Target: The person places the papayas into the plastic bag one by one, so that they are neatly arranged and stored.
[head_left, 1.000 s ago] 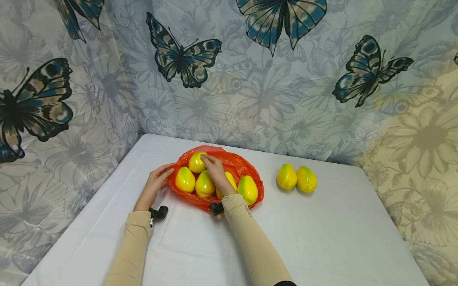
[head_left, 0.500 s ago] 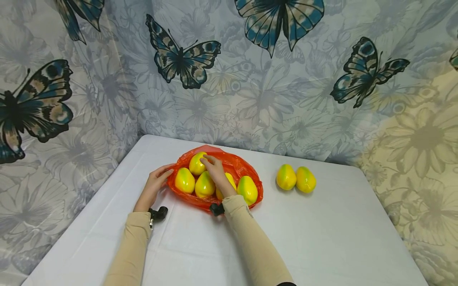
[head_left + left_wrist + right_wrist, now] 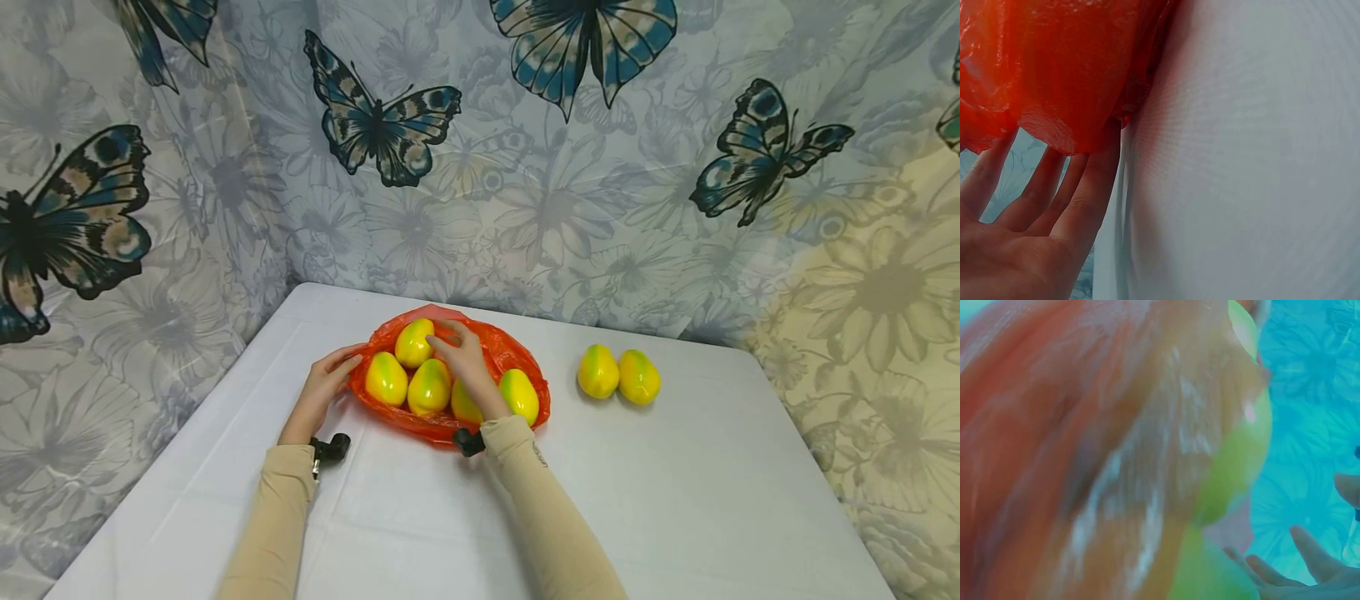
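Note:
A red plastic bag (image 3: pixel 517 358) lies spread wide on the table with several yellow mangoes, patched with green, inside it. My right hand (image 3: pixel 467 360) hovers over the bag, thumb and fingers spread apart, just right of the rearmost mango (image 3: pixel 415 342). At the bag's left rim is my left hand (image 3: pixel 321 390). In the left wrist view its fingers (image 3: pixel 1088 194) reach up, nearly straight, against the bag (image 3: pixel 1066 69), which hides their tips. The right wrist view shows the bag's blurred side (image 3: pixel 1079 456), green-yellow mangoes (image 3: pixel 1241 456) beyond it and several spread fingers (image 3: pixel 1313 556).
Two more mangoes (image 3: pixel 598 372) (image 3: pixel 639 377) sit side by side on the white-covered table (image 3: pixel 720 467), right of the bag. Butterfly-patterned fabric (image 3: pixel 570 217) hangs behind the table's rear edge. Black cameras (image 3: pixel 332 448) are strapped at both wrists.
My right hand has drawn slightly right, away from the rearmost mango, and its fingers have spread; that mango stays in the bag. The left hand has kept its place at the rim.

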Tool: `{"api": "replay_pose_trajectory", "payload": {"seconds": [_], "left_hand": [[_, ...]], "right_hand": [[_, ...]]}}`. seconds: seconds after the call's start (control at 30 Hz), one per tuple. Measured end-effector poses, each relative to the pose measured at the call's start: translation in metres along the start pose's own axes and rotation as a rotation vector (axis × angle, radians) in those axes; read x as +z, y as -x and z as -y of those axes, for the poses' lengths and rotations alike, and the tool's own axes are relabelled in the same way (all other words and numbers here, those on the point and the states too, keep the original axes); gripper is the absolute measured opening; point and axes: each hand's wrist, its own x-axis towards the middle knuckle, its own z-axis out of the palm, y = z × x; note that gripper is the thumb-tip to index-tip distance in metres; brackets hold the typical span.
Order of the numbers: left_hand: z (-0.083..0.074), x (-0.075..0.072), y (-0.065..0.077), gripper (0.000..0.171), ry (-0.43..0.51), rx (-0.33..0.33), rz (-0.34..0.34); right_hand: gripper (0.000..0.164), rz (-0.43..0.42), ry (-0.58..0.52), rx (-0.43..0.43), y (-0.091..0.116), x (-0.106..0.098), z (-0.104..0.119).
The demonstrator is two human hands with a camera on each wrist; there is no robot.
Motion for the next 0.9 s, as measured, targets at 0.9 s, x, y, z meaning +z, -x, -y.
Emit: {"api": "replay_pose_trajectory", "payload": {"seconds": [0.9], "left_hand": [[-0.018,0.005,0.013,0.049,0.001,-0.036,0.012]], "right_hand": [[0.049,-0.061,0.028,-0.138,0.028,-0.086,-0.003]]}}
